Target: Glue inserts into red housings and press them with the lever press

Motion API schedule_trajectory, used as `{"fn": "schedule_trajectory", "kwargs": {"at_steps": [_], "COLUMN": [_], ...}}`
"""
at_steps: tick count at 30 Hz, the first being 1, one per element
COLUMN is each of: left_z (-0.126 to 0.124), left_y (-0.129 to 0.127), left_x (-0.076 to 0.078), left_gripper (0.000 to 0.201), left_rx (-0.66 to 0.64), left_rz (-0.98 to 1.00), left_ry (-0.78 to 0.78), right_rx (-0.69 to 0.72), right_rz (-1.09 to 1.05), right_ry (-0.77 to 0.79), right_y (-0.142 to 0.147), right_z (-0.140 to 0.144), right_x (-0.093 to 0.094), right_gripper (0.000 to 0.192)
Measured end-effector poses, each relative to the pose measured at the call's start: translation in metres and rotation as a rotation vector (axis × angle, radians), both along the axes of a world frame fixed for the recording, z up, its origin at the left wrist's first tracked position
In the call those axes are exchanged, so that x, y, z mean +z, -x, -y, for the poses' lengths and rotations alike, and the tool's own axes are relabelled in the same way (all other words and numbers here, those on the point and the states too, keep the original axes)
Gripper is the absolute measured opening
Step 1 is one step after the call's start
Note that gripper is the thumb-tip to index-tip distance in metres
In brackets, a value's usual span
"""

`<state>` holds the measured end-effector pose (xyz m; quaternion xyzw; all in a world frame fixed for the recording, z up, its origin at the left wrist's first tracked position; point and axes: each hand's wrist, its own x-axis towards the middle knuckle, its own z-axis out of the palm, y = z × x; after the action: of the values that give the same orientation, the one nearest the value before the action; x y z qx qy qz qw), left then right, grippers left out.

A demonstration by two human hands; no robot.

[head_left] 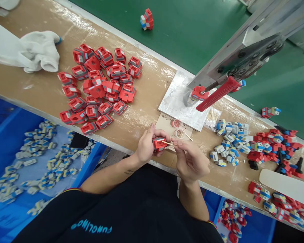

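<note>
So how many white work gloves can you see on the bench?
1: a single white glove lies at the bench's far left, beside the red pile. Another may be cut off there.

The person's black shirt (pixel 131 216) bears teal lettering, seen upside down, that reads about "FUNOLIMO"; nothing else is legible.

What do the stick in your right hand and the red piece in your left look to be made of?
Stick: thin, pale tan, matte, likely wood, pinched in the right hand. Red piece in the left hand: evenly coloured, slightly glossy, probably moulded plastic, with a grey insert.
</note>
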<state>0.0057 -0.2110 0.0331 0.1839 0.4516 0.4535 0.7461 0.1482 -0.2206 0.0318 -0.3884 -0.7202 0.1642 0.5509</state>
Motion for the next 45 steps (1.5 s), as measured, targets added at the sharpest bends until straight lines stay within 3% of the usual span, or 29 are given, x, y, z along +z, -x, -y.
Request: {"fn": "schedule_trajectory", "kwargs": {"at_steps": [6, 9, 12, 16, 19, 22, 25, 28, 32, 37, 45], "left_z": [0.001, 0.001, 0.001, 0.0, 0.0, 0.001, 0.002, 0.003, 0.004, 0.006, 0.006], "left_y": [0.001, 0.005, 0.013, 0.024, 0.028, 0.029, 0.024, 0.015, 0.005, 0.0, 0.0], "left_x": [-0.004, -0.008, -0.012, -0.015, -0.018, -0.019, -0.018, -0.016, -0.016, -0.019, -0.017], "left_gripper": [0.078, 0.074, 0.066, 0.044, 0.028, 0.026, 0.033, 0.04, 0.044, 0.047, 0.044], "left_rx": [-0.004, -0.01, -0.023, -0.008, -0.006, -0.012, -0.007, 0.043, 0.15, 0.247, 0.238], "left_rz": [-0.029, 0.001, 0.053, 0.16, 0.231, 0.23, 0.187, 0.147, 0.068, -0.03, -0.101], "left_ry": [-0.028, -0.022, -0.033, -0.071, -0.117, -0.136, -0.137, -0.159, -0.215, -0.263, -0.256], "right_rx": [0.001, -0.075, -0.127, -0.011, 0.06, 0.016, -0.035, -0.004, 0.06, 0.107, 0.149], "right_rz": [0.085, 0.031, 0.189, 0.497, 0.558, 0.397, 0.075, -0.189, -0.388, -0.463, -0.427], "right_ry": [-0.069, -0.053, 0.004, 0.089, 0.138, 0.137, 0.141, 0.194, 0.356, 0.49, 0.462], "right_y": [-0.008, -0.026, -0.049, -0.063, -0.063, -0.061, -0.052, -0.03, 0.001, 0.014, 0.012], "right_z": [-0.001, -0.01, -0.025, -0.043, -0.047, -0.041, -0.027, -0.012, 0.0, 0.003, 0.004], "right_x": [0.007, 0.01, 0.007, -0.006, -0.012, -0.005, 0.005, 0.01, 0.006, -0.001, -0.001], "right_gripper": [0.036, 0.034, 0.025, 0.016, 0.016, 0.018, 0.02, 0.016, 0.004, 0.008, 0.003]}}
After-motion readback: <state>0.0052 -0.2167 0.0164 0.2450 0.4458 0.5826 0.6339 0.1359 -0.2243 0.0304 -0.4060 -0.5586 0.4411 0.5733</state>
